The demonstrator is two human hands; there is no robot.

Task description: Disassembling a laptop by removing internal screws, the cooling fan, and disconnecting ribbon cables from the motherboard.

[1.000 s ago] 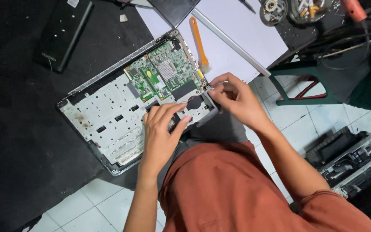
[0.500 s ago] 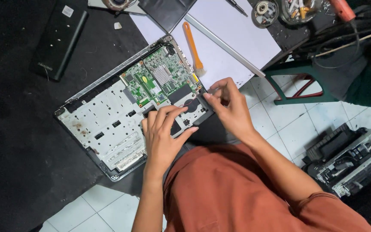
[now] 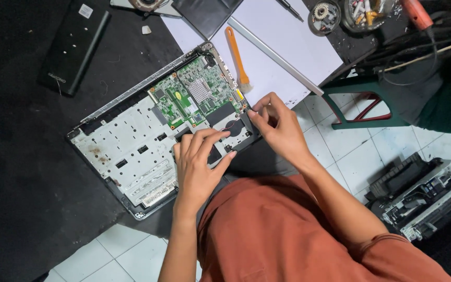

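An opened laptop base [image 3: 126, 141] lies tilted on a black mat, its silver inner frame bare and a green circuit board [image 3: 194, 96] exposed at its upper right. My left hand [image 3: 197, 167] rests flat on the near right part of the base, fingers spread over a dark opening. My right hand [image 3: 277, 125] is at the base's right corner, thumb and fingertips pinched together at the edge by a small dark round part [image 3: 233, 127]. Whether anything sits between those fingertips is hidden.
An orange-handled brush [image 3: 237, 57] and a long silver strip [image 3: 275, 55] lie on white paper [image 3: 298, 47] behind the laptop. A black flat device [image 3: 74, 47] sits at the upper left. A green stool [image 3: 361, 102] and a dismantled machine [image 3: 424, 196] stand on the tiled floor at right.
The view has shifted slightly. My left hand has slid a little over the near right part of the base; my right hand stays pinched at the right corner.
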